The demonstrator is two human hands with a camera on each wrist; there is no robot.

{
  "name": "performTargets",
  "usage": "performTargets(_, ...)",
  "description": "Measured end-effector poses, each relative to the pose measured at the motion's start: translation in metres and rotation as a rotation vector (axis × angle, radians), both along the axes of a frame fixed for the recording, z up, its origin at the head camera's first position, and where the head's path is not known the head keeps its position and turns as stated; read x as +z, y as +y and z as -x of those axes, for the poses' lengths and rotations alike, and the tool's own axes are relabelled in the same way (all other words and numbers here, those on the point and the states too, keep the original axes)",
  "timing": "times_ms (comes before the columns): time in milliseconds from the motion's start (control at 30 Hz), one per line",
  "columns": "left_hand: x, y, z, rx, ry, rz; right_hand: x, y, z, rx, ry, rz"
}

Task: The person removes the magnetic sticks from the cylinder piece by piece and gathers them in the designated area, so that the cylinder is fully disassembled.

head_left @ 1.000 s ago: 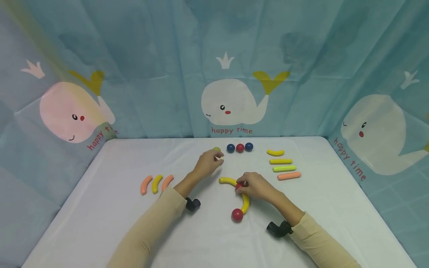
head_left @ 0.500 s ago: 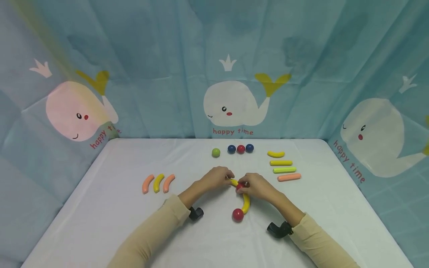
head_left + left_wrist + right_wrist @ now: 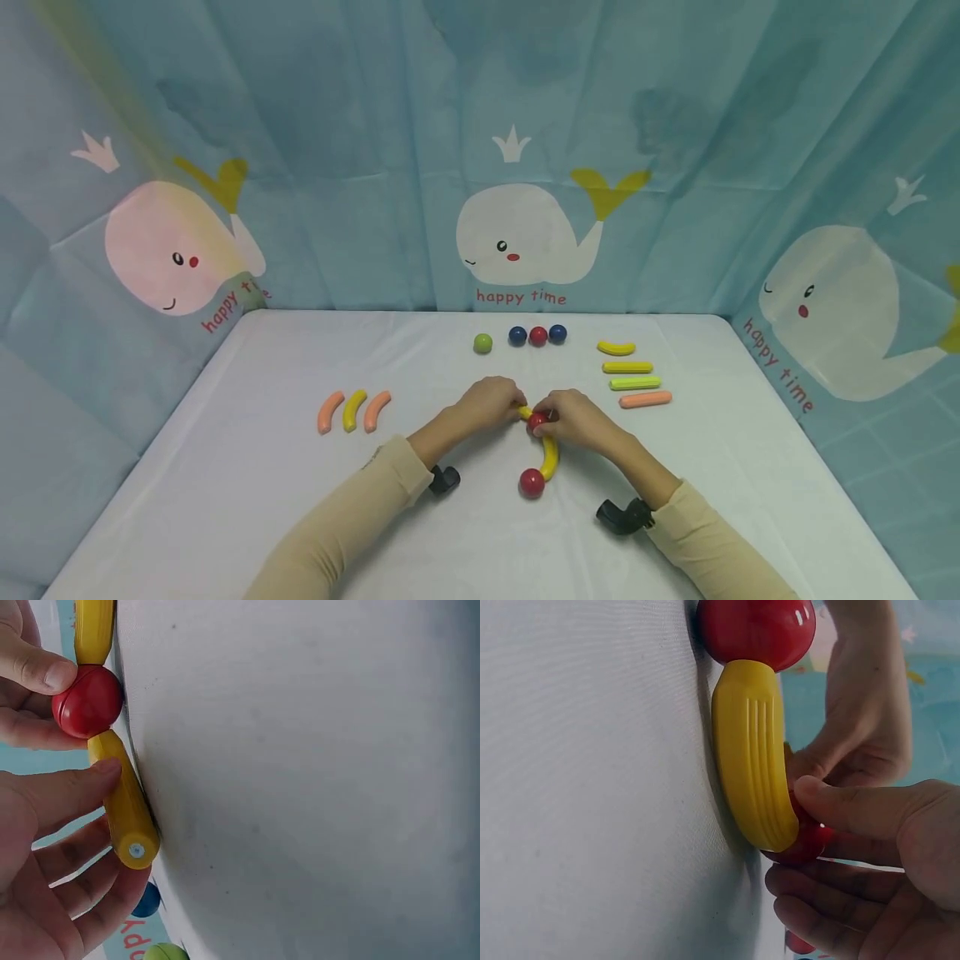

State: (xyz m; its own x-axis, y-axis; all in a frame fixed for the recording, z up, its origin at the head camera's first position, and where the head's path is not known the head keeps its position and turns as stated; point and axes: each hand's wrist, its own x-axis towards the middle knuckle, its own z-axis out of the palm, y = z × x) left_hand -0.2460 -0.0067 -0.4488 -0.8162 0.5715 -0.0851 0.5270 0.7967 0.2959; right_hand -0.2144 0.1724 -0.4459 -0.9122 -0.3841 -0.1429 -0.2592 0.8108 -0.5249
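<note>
My left hand (image 3: 491, 402) pinches a yellow curved magnetic stick (image 3: 127, 799) between thumb and fingers; a small metal disc shows in its free end. The stick's other end meets a red ball (image 3: 90, 709), which my right hand (image 3: 576, 417) holds between thumb and fingers. From that ball a second yellow curved stick (image 3: 754, 757) runs toward the front of the table. A second red ball (image 3: 532, 482) sits at its near end. In the right wrist view, my right fingers and the second stick partly hide the held ball.
Behind my hands lie a green ball (image 3: 483, 343), two blue balls (image 3: 517, 336) and another red ball (image 3: 537, 336). Several straight and curved sticks (image 3: 635, 383) are at the right. Three curved sticks (image 3: 355, 411) lie at the left on the white table (image 3: 225, 500).
My left hand has come back from the green ball, which now lies uncovered, and has taken hold of the left yellow curved stick. My right hand has stayed at the red ball.
</note>
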Motion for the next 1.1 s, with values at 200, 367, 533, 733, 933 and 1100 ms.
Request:
performTargets(200, 0.002, -0.012, 0.000, 0.154, -0.013, -0.036, 0.000, -0.002, 0.000, -0.018, -0.008, -0.010)
performTargets(367, 0.008, -0.038, 0.001, 0.302, -0.108, -0.092, 0.001, -0.002, -0.002, -0.017, -0.005, -0.014)
performTargets(533, 0.012, -0.070, 0.000, 0.393, -0.113, -0.093, 0.002, -0.001, -0.002, -0.010, 0.003, -0.001)
performTargets(733, 0.015, -0.103, -0.003, 0.468, -0.134, -0.106, 0.001, 0.002, -0.002, -0.006, 0.008, -0.004)
performTargets(933, 0.013, -0.129, -0.007, 0.541, -0.145, -0.073, 0.002, 0.001, -0.003, -0.006, 0.003, -0.003)
performTargets(1100, 0.013, -0.140, -0.013, 0.549, -0.136, -0.030, 0.004, 0.000, -0.003, -0.016, -0.015, -0.005)
